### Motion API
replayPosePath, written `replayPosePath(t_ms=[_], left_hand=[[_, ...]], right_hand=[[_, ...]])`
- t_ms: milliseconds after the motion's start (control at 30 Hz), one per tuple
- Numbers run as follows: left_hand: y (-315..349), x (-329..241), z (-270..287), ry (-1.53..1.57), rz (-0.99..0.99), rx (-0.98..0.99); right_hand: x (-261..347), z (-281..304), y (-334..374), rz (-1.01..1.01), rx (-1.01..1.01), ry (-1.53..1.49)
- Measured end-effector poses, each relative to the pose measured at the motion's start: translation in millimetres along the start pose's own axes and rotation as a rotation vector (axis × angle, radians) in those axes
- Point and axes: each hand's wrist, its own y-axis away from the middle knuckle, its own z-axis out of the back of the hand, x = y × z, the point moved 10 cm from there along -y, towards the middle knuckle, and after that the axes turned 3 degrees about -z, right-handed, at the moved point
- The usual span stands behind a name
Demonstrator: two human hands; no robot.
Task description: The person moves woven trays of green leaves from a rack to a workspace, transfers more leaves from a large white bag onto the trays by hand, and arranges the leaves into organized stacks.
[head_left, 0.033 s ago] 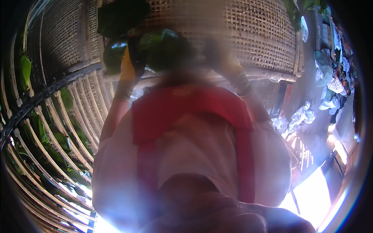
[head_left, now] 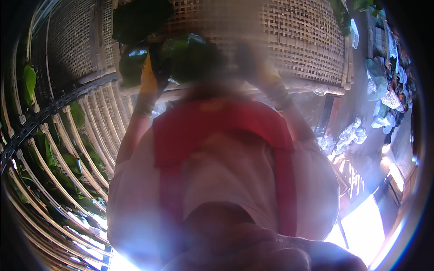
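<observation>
My left hand (head_left: 154,72), in a yellow and black glove, is at the near edge of a woven bamboo tray (head_left: 303,40). It touches or lies against a large glossy dark green leaf (head_left: 187,56); its dark fingers blend into the leaf, so their grip is unclear. More dark green leaf (head_left: 132,67) shows to the left of this hand. Farther up lies another broad leaf (head_left: 142,20). My right hand (head_left: 260,67), also in a yellow and dark glove, is near the leaf's right side. A smear hides its fingers and anything in them.
Curved bamboo rack slats (head_left: 68,140) with green leaves between them stand at the left, crossed by a dark perforated metal strip (head_left: 54,103). Crumpled clear plastic (head_left: 351,134) lies on the floor at the right. Beyond it are piled bags and cloth (head_left: 384,97).
</observation>
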Motion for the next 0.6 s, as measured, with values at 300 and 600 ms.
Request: replayPosePath(t_ms=[300, 600], left_hand=[[-14, -36, -20, 1.087, 0.150, 0.189], [-21, 65, -22, 0.131, 0.222, 0.290]], right_hand=[[38, -68, -28, 0.130, 0.308, 0.508], [-51, -102, -54, -0.023, -0.008, 0.147]])
